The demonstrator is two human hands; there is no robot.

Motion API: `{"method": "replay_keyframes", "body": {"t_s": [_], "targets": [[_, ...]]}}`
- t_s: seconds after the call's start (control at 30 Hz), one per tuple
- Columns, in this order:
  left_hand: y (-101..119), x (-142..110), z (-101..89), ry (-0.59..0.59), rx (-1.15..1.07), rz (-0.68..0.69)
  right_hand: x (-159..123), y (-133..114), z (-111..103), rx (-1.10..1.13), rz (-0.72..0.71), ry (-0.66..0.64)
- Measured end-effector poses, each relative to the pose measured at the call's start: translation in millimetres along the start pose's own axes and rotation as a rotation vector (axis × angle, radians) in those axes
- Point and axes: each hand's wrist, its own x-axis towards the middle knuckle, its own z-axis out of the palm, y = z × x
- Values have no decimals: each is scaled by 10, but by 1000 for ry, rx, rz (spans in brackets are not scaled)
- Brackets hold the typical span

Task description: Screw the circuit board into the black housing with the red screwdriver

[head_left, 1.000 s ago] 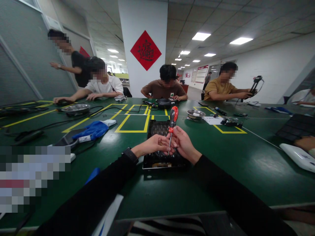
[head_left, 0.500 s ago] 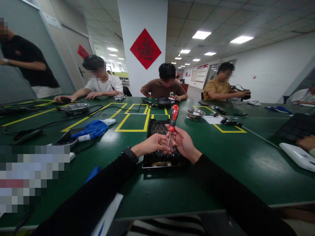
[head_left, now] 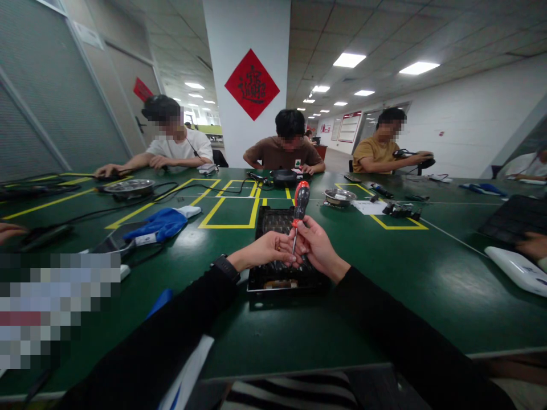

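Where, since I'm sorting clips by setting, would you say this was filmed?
Probably a shared workroom in an office: a big green table with yellow outlines, several people at it, and a red-and-black screwdriver held over an open black case.

Read on the red diamond (head_left: 252, 84), mounted point-up on the pillar (head_left: 247, 23): a single black composite of joined Chinese characters, tentatively taken as 招財進寶. Noted on the brown shirt (head_left: 267, 152), across the table: a white patch (head_left: 298, 163) with a green emblem, too small for lettering to be made out. Seen on the far wall, right of the pillar: a red-and-white board (head_left: 349, 127), not legible at this range. Likewise illegible: dark marks on the white tag (head_left: 146, 239) by the blue glove (head_left: 162, 223); a slanted red sheet (head_left: 142, 90) at upper left; and small marks on the white case (head_left: 519, 270) at right.
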Motion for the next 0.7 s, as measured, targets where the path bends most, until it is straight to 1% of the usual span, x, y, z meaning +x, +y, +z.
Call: {"method": "replay_keyframes", "body": {"t_s": [0.17, 0.27, 0.43, 0.6, 0.7], "targets": [[-12, 5, -9, -8, -10, 10, 6, -28, -10, 86, 63, -36], [-20, 9, -15, -6, -14, 12, 5, -37, -12, 79, 83, -43], [-23, 8, -23, 4, 0, -9, -2, -21, 4, 50, 45, -45], [0, 3, -3, -6, 15, 6, 2, 3, 1, 1, -9, -10], [7, 1, 4, -12, 8, 12, 9, 0, -12, 41, 18, -27]]}}
